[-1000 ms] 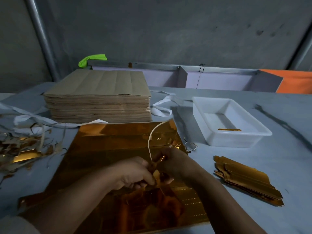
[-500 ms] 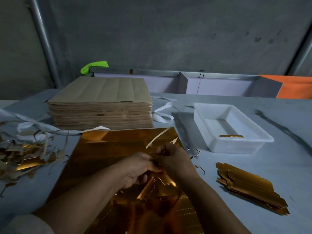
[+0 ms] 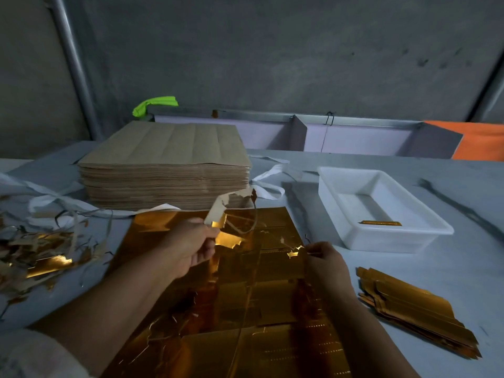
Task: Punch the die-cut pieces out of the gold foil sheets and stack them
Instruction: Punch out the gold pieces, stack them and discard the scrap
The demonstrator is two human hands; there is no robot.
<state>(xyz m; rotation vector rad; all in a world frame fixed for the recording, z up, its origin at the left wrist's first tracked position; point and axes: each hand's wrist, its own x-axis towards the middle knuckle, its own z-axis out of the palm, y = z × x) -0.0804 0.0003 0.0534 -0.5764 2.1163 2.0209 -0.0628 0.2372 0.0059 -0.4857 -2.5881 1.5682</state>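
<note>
Hands held apart over gold foil sheet.
Left hand was up, pinching a torn scrap strip; right hand lower, pinching the sheet's torn edge. Sheet lay flat on worktop.

Wht tray, grn rag, orange cloth.

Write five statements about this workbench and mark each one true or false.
1. The left hand pinches a torn waste strip above the gold foil sheet. True.
2. The white tray is full of gold pieces. False: one thin gold piece lies in it.
3. A stack of punched gold pieces lies right of the sheet. True.
4. The brown paper stack stands right of the tray. False: it stands left of it.
5. The right hand rests flat and idle. False: it pinches a foil scrap over the sheet.
</note>
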